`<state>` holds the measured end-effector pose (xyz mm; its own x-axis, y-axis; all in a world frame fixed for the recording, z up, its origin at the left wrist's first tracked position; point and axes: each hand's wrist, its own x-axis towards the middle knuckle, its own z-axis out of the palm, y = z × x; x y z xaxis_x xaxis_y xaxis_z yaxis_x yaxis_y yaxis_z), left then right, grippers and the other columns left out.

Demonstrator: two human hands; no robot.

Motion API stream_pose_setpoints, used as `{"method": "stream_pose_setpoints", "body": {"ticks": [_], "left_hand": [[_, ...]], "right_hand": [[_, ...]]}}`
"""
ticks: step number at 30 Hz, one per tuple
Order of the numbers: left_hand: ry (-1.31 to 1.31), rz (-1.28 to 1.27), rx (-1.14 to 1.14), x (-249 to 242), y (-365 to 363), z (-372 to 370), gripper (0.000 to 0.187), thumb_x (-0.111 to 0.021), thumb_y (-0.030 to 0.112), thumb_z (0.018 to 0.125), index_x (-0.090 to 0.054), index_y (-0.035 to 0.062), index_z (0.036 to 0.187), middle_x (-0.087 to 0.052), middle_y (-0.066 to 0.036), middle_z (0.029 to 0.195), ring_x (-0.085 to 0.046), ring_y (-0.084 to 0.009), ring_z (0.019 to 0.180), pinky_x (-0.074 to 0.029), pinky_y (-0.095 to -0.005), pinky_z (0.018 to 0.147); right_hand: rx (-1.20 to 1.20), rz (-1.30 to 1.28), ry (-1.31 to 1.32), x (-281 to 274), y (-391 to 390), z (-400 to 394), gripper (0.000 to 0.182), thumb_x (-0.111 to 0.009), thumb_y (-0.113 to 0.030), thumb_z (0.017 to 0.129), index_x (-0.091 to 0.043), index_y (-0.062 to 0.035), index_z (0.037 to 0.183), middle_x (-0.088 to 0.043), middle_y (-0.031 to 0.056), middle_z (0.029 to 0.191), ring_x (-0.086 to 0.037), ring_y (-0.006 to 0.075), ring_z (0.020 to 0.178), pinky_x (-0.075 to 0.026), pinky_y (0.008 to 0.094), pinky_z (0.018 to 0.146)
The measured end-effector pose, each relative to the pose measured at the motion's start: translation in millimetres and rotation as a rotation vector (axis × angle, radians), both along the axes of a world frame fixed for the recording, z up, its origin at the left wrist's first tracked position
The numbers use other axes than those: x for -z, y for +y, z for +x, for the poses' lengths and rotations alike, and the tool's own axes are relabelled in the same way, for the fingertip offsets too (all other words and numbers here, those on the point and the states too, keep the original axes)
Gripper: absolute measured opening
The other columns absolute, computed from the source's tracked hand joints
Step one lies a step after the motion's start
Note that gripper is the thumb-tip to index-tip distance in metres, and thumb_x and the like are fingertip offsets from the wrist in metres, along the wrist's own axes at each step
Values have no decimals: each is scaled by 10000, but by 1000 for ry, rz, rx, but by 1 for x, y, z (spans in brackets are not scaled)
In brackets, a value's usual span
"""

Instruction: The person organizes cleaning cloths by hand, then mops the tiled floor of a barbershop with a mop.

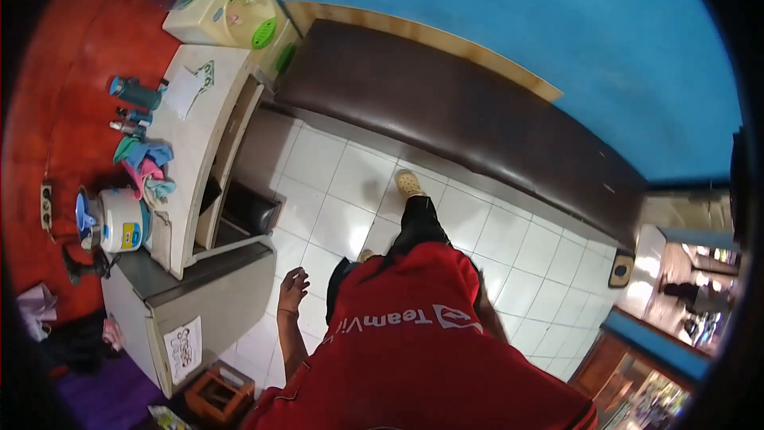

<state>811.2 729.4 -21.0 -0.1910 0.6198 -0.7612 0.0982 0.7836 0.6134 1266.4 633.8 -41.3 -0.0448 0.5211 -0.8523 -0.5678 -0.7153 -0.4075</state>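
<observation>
Cabinet [219, 291], grey, stands with its near edge just beside the left hand [294, 292], loosely curled, seemingly empty; a careless swing could knock knuckles there. Right hand hidden: cannot tell.

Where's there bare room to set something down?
The brown bench below the blue wall looks bare; so does the white counter between paper and cloths. Tiled floor beyond the left hand is open. Crowded: the counter's wall side, with bottles, cloths and a white appliance.
</observation>
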Motion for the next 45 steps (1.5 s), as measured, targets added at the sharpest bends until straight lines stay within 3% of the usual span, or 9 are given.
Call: {"method": "stream_pose_setpoints", "body": {"ticks": [6, 9, 12, 17, 19, 31, 36, 41, 45], "left_hand": [[-133, 45, -195, -40, 98, 107, 564, -421, 479, 899, -387, 91, 1307, -489, -157, 1250, -531, -261, 1058, -397, -370, 894], [-247, 39, 260, -12, 157, 158, 596, -330, 528, 906, -387, 88, 1304, -474, -174, 1255, -476, -278, 1107, -386, -370, 912], [-299, -26, 592, -45, 198, 206, 669, -332, 599, 865, -419, 94, 1295, -452, -167, 1285, -430, -292, 1170, -332, -377, 980], [-172, 30, 542, -33, 178, 188, 736, -432, 644, 810, -453, 76, 1277, -435, -166, 1304, -379, -294, 1232, -265, -349, 1042], [-248, 40, 365, -13, 157, 179, 719, -455, 628, 814, -468, 67, 1263, -444, -167, 1293, -383, -286, 1229, -277, -341, 1033], [-132, 182, -103, 45, 80, 81, 361, -588, 299, 864, -567, 46, 1121, -618, -88, 1024, -559, -180, 955, -424, -291, 878], [-182, 44, -289, -8, 66, 27, 357, -605, 305, 851, -583, 21, 1068, -593, -55, 921, -502, -112, 655, -416, -246, 505], [-505, 217, -414, 24, 59, 3, 248, -577, 182, 865, -596, -18, 1011, -584, -34, 893, -521, -110, 699, -446, -247, 572], [-199, 678, -386, 7, 131, -23, 233, -568, 19, 787, -588, -39, 1011, -628, -82, 877, -586, -181, 781, -471, -286, 747]], "right_hand": [[-656, 227, 27, -63, 232, 26, 689, -253, -565, 909, -449, 6, 1241, -530, 154, 1198, -504, 254, 1100, -369, 339, 957], [-1272, 398, -363, -49, 295, -7, 628, -277, -514, 928, -474, 14, 1207, -548, 138, 1183, -516, 235, 1090, -364, 314, 953], [-1562, 680, -500, -33, 321, -44, 745, -315, -621, 854, -512, 40, 1134, -540, 286, 1107, -502, 417, 1065, -405, 404, 900], [-1600, 809, -438, -35, 352, -55, 588, -472, -512, 863, -550, 30, 1077, -578, 218, 1079, -549, 297, 1044, -412, 340, 878], [-1458, 688, -234, -51, 361, -65, 417, -472, -391, 911, -565, -17, 1069, -606, 95, 961, -550, 157, 937, -413, 276, 830], [-1821, 398, -344, -96, 383, -171, 753, -276, -612, 882, -388, -3, 1310, -436, 168, 1317, -382, 253, 1244, -268, 290, 1023], [-2034, 432, -305, -79, 396, -259, 788, -378, -675, 815, -393, -76, 1327, -419, 160, 1328, -419, 273, 1203, -313, 312, 1000], [-2306, 818, -346, -78, 396, -365, 757, -395, -647, 828, -410, -63, 1309, -426, 182, 1318, -419, 302, 1204, -315, 323, 1004], [-2449, 938, -183, -42, 428, -410, 741, -364, -657, 824, -469, -67, 1260, -455, 216, 1277, -421, 338, 1198, -327, 340, 993]]}}
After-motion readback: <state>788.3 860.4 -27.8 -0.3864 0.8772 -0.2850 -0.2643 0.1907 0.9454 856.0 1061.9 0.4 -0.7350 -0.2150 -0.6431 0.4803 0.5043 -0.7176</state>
